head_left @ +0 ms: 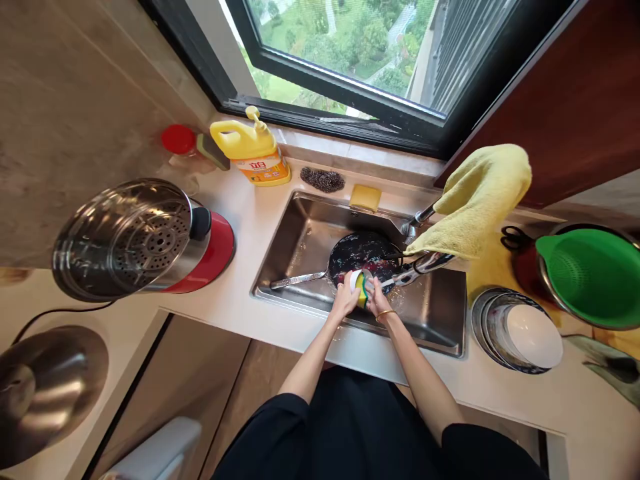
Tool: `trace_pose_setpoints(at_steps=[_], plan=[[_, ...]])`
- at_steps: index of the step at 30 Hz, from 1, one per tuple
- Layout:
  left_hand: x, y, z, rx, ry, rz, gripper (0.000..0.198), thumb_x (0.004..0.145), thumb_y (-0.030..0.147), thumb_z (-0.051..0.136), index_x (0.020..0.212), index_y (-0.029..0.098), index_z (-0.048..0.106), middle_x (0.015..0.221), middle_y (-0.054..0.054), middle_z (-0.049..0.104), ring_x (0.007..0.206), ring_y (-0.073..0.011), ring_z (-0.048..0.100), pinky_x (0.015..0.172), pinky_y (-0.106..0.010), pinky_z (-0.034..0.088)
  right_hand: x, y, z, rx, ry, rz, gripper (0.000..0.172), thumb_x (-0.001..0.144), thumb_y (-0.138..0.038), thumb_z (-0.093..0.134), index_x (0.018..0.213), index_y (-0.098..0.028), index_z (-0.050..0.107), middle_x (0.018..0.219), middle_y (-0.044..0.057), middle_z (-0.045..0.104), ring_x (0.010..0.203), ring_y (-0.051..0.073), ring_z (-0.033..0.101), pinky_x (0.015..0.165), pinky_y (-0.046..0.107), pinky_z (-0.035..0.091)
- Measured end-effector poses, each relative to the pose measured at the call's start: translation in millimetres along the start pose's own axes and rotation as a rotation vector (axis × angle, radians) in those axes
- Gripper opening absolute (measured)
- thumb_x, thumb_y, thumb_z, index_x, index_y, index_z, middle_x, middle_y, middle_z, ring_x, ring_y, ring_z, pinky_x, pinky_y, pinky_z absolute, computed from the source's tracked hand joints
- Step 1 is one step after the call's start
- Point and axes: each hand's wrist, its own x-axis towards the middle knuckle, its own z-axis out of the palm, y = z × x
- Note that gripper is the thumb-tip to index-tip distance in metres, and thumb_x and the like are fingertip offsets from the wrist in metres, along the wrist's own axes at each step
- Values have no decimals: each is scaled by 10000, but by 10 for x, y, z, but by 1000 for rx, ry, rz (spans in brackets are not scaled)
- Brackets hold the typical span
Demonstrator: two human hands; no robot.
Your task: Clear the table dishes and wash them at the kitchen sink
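Black sleeves (273, 427); left hand (345, 297), right hand (378, 301) hold sponge (361, 293); sink (437, 313) contains pan (357, 248).

Mtl sink (303, 248), held sponge (360, 293) prob. foam

From the bottom of the frame the left forearm (316, 355) slants up rightward and the right forearm (416, 361) up leftward, bringing the left grip (345, 297) and right grip (377, 301) close together, fingers curled, just below and right of the frame's centre.
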Motion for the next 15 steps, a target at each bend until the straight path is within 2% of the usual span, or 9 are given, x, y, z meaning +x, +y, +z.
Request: trace_pose_setpoints(at_steps=[4, 7, 10, 13, 15], plan=[[-115, 247, 40, 300, 63, 98, 647, 883, 351, 443, 1484, 341, 203, 1174, -131, 514, 896, -254, 638, 831, -376, 484, 70, -1, 107, 209, 128, -46, 385, 741, -385, 636, 1091, -249, 550, 898, 16, 686, 796, 164, 658, 655, 251, 525], [-2, 409, -48, 502, 153, 140, 617, 895, 244, 400, 1477, 350, 225, 1208, -152, 476, 894, -248, 623, 763, -344, 491, 74, -12, 61, 297, 308, 40, 337, 729, -288, 627, 1050, -229, 542, 734, -18, 657, 633, 142, 628, 580, 236, 508], [180, 500, -220, 675, 239, 187, 615, 900, 154, 332, 1474, 351, 233, 1214, -167, 458, 926, -254, 605, 725, -325, 493, 59, -48, -63, 309, 504, 90, 351, 748, -205, 555, 1096, -230, 515, 662, -50, 615, 546, 119, 583, 549, 233, 490], [318, 545, -415, 754, 293, 214, 634, 903, 126, 293, 1485, 355, 192, 1200, -175, 468, 930, -258, 610, 728, -339, 499, 29, -77, -183, 304, 534, 84, 406, 728, -172, 525, 1133, -193, 524, 648, -38, 602, 524, 127, 563, 530, 246, 477], [360, 553, -541, 721, 309, 198, 649, 896, 131, 313, 1491, 351, 173, 1198, -177, 487, 942, -272, 619, 756, -370, 501, -1, -85, -238, 301, 535, 50, 464, 686, -145, 545, 1147, -194, 542, 702, -29, 623, 564, 126, 573, 551, 238, 476]])
